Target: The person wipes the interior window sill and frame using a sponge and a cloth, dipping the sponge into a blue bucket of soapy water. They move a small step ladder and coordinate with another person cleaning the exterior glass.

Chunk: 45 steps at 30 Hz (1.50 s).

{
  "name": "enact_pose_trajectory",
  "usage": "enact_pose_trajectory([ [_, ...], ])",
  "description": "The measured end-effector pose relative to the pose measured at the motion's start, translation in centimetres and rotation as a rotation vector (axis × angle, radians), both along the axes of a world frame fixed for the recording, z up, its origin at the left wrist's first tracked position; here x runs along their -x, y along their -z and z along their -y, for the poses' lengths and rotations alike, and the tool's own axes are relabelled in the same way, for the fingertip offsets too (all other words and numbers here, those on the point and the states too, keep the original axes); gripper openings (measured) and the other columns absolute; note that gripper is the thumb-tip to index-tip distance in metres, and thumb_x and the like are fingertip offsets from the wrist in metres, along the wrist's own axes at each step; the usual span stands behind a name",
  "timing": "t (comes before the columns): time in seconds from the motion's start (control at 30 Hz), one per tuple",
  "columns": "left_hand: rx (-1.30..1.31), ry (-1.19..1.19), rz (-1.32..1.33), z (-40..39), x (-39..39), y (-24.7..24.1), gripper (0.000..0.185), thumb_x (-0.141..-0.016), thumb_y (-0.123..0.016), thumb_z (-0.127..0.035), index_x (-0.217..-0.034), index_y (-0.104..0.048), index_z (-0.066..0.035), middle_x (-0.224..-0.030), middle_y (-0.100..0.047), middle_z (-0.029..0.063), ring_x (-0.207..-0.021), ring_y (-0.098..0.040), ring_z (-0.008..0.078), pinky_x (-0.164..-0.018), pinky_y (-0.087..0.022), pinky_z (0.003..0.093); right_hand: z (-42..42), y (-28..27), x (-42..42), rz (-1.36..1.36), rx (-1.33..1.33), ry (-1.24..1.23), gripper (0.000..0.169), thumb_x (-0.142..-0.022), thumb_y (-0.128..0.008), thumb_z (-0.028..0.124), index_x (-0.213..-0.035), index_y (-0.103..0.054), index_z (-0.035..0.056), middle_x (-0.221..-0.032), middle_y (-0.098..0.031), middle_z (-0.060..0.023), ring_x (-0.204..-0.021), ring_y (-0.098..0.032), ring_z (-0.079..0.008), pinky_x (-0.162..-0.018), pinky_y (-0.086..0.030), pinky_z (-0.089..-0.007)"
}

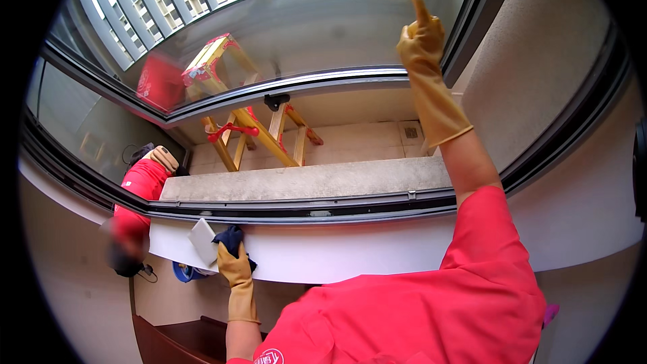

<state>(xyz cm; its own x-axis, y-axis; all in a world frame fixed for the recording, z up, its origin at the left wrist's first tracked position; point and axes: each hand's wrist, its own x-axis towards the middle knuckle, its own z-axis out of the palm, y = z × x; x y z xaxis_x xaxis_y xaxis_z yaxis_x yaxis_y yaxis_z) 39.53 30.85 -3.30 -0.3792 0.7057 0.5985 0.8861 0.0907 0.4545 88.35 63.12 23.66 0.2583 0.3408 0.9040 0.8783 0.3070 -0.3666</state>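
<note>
My left hand (234, 264), in a tan rubber glove, grips a dark blue cloth (230, 240) at the white windowsill (354, 255). Touching or just beside the cloth is a flat white rectangular item (203, 241), lying at a slant on the sill. My right hand (422, 43), gloved alike, is raised at the right end of the grey metal window frame (328, 79), its index finger pointing up and the other fingers curled. No object shows in it. Whether it touches the glass pane (333, 25) cannot be told. Below the pane, the lower window opening shows a stone ledge (303, 179).
Beyond the window stands a yellow stepladder (268, 136) with red fittings, and a red object (160, 81) shows behind the glass. A person in red (144, 179) bends over at the left. A blue bucket (183, 272) stands below the sill, near brown wooden furniture (174, 338).
</note>
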Motion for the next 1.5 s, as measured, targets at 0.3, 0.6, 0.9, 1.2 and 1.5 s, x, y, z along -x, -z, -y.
enact_pose_trajectory([
  [0.3, -0.026, 0.079, 0.067, 0.3, -1.5, -2.0, 0.022, -0.088, -0.073, -0.004, -0.11, -0.072, -0.005, -0.112, -0.075, 0.0129, -0.105, -0.07, 0.0347, -0.094, -0.053, 0.0403, 1.6, -1.0, -8.6, 0.039, 0.094, 0.378, 0.084, -0.08, -0.079, -0.001, -0.152, -0.04, 0.0169, -0.087, -0.071, -0.0136, -0.079, -0.075, -0.0287, -0.075, -0.064, -0.0357],
  [0.6, 0.008, 0.096, 0.059, 0.1, -0.2, 0.1, 0.027, -0.089, -0.074, -0.007, -0.115, -0.07, -0.003, -0.114, -0.072, 0.0151, -0.108, -0.067, 0.0356, -0.098, -0.05, 0.0411, 2.8, 10.2, -6.6, -0.181, 0.467, 0.362, 0.086, -0.084, -0.076, 0.002, -0.157, -0.032, 0.0122, -0.09, -0.066, -0.0158, -0.084, -0.072, -0.0309, -0.081, -0.06, -0.0367],
  [0.9, 0.035, 0.07, 0.161, 0.4, 0.0, -0.9, 0.023, -0.089, -0.071, -0.001, -0.112, -0.072, -0.003, -0.114, -0.073, 0.0133, -0.108, -0.069, 0.0331, -0.1, -0.05, 0.0385, 3.7, 10.3, 5.6, -0.125, 0.471, -0.01, 0.092, -0.083, -0.074, -0.003, -0.16, -0.027, 0.0128, -0.087, -0.066, -0.0105, -0.084, -0.067, -0.027, -0.083, -0.057, -0.0368],
  [1.2, 0.027, 0.463, 0.815, 0.9, 0.9, -5.2, 0.026, -0.103, -0.057, -0.005, -0.127, -0.062, 0.003, -0.123, -0.069, 0.0123, -0.112, -0.065, 0.0231, -0.098, -0.051, 0.0349, 16.2, 9.1, 12.4, -0.131, 0.273, -0.424, 0.081, -0.084, -0.07, -0.007, -0.155, -0.037, 0.0112, -0.078, -0.055, -0.0072, -0.069, -0.054, -0.0221, -0.068, -0.05, -0.0377],
  [1.5, 0.367, 1.01, 1.237, -1.4, -1.6, -14.7, 0.084, -0.101, -0.04, -0.072, -0.139, -0.055, 0.001, -0.121, -0.068, 0.0138, -0.088, -0.068, 0.0178, -0.069, -0.055, 0.0295, 27.0, 10.3, 25.9, -0.474, 1.332, -1.044, 0.052, -0.101, -0.066, 0.038, -0.143, -0.056, 0.0092, -0.116, -0.072, -0.0075, -0.109, -0.064, -0.0166, -0.09, -0.051, -0.0297],
])
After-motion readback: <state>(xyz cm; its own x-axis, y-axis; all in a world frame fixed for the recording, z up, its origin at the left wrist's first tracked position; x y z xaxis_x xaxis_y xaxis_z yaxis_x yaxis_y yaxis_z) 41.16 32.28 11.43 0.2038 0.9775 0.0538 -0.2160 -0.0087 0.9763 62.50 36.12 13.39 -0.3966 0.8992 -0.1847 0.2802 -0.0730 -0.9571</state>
